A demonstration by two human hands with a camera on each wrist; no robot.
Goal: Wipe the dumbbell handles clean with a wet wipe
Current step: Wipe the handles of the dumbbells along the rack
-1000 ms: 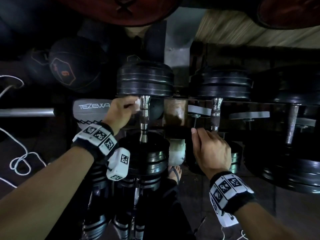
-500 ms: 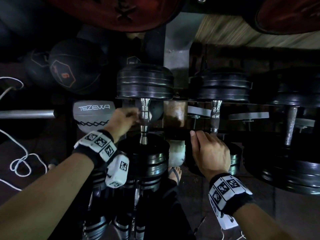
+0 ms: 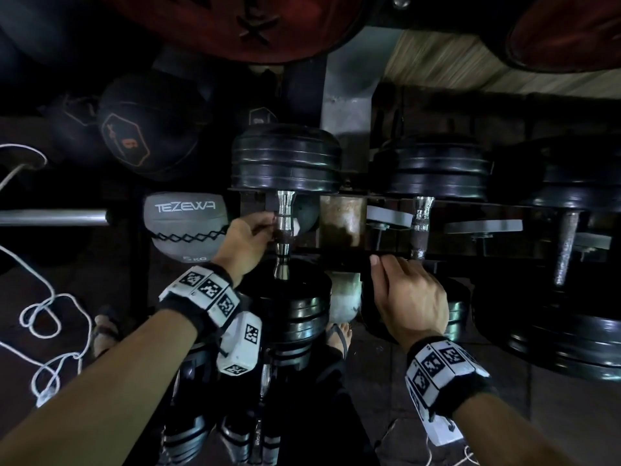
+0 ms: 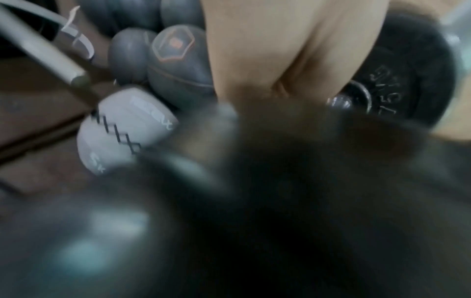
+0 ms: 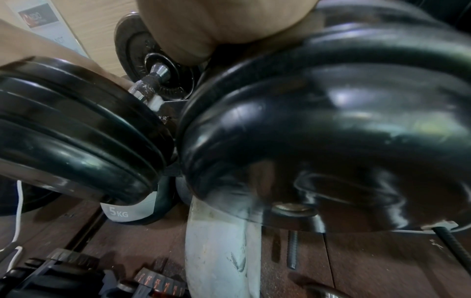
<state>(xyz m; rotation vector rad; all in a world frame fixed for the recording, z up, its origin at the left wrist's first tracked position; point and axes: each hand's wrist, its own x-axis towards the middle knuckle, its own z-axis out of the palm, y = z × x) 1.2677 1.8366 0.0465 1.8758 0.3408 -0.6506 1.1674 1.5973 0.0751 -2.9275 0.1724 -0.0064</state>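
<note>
A black plate dumbbell lies on the rack with its chrome handle (image 3: pixel 284 230) running away from me. My left hand (image 3: pixel 250 238) is curled round the middle of that handle, and a bit of white wet wipe (image 3: pixel 296 227) shows at the handle's right side. My right hand (image 3: pixel 408 294) rests curled on the rack's front rail, just before the neighbouring dumbbell's rusty handle (image 3: pixel 420 230). The right wrist view shows the first handle (image 5: pixel 147 84) between black plates (image 5: pixel 76 129). The left wrist view is mostly blurred, with only the palm (image 4: pixel 267 60) clear.
A grey 5 kg medicine ball (image 3: pixel 183 227) and dark balls (image 3: pixel 134 129) sit left of the rack. A third dumbbell (image 3: pixel 568 243) lies at the right. White cord (image 3: pixel 43 311) loops on the floor beside my sandalled feet (image 3: pixel 339 334). More dumbbells (image 3: pixel 235 425) stand below.
My left hand has slid down the chrome handle from near the top collar to its middle, taking the wipe with it. The right hand has stayed on the rail.
</note>
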